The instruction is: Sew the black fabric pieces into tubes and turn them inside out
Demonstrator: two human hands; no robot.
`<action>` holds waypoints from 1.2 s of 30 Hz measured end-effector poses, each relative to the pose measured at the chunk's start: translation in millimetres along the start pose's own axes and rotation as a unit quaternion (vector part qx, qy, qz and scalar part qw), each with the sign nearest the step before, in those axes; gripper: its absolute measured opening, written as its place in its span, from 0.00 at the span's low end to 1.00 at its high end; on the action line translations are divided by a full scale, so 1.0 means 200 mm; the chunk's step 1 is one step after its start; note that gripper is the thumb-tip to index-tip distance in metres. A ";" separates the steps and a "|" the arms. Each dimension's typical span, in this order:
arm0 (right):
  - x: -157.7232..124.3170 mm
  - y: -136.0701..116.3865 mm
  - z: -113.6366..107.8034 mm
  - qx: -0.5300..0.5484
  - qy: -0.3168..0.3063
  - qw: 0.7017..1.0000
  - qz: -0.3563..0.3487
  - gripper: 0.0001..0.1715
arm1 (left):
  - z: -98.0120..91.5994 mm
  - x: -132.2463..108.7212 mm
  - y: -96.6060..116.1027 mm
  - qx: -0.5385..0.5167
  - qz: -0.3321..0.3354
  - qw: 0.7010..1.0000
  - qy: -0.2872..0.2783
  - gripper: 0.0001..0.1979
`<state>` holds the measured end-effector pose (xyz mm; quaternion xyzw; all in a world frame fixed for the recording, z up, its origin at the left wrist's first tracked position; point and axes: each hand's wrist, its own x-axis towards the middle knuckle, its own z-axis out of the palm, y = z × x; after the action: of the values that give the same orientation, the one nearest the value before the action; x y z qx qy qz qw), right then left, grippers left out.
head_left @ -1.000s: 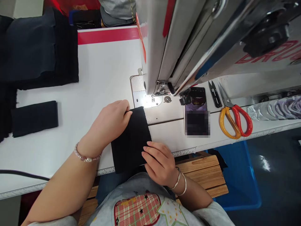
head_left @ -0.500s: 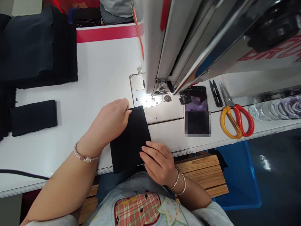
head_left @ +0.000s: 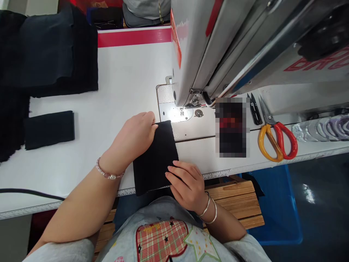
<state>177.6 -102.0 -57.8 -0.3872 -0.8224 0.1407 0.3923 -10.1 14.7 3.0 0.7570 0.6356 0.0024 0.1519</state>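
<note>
While I work at the counter (head_left: 122,80), my left hand (head_left: 133,136) grips the far corner of a folded piece of black fabric (head_left: 155,158) between curled fingers, and my right hand (head_left: 187,185) presses down on its near right side, fingers spread over the cloth. The fabric lies flat on the counter, just short of the presser foot (head_left: 195,102) of the industrial sewing machine (head_left: 215,43), and its near edge reaches the counter's front edge. The steel needle plate (head_left: 177,114) shines under the machine's light, right beside my left fingertips.

To the left lie a folded black fabric strip (head_left: 49,130) and a larger pile of dark cloth (head_left: 54,51). To the right sit black thread snips (head_left: 255,109) and orange-and-red-handled scissors (head_left: 276,142), with a pixelated flat object (head_left: 231,127) between them and the machine (too blurred for me to name). A blue plastic bin (head_left: 275,203) stands on the floor, off to the near right.
</note>
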 end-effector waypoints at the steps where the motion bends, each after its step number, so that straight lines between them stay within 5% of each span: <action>1: 0.00 0.00 0.00 0.000 -0.001 1.000 0.001 0.14 | 0.00 0.00 0.00 0.000 -0.001 1.000 0.000 0.10; 11: -0.02 0.01 0.00 -0.002 -0.010 1.000 -0.007 0.14 | 0.03 0.02 -0.02 -0.070 0.023 0.997 0.035 0.04; 17: -0.03 0.01 -0.01 -0.013 -0.011 1.000 -0.014 0.14 | 0.06 0.01 0.00 -0.152 0.064 0.984 0.062 0.13; 26: -0.04 0.03 -0.03 -0.027 0.003 0.999 -0.016 0.13 | 0.14 -0.09 0.07 0.002 0.166 0.968 0.187 0.14; 31: -0.04 0.02 -0.03 -0.030 0.005 0.999 -0.019 0.13 | 0.17 -0.23 0.09 0.070 0.202 0.965 0.150 0.18; 36: -0.05 0.02 -0.04 -0.045 0.005 0.999 -0.011 0.14 | 0.20 -0.22 0.09 0.075 0.219 0.967 0.108 0.23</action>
<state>190.4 -107.6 -60.6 -0.3964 -0.8302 0.0975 0.3797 6.4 -40.0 -23.3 0.8820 0.4656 0.0699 0.0210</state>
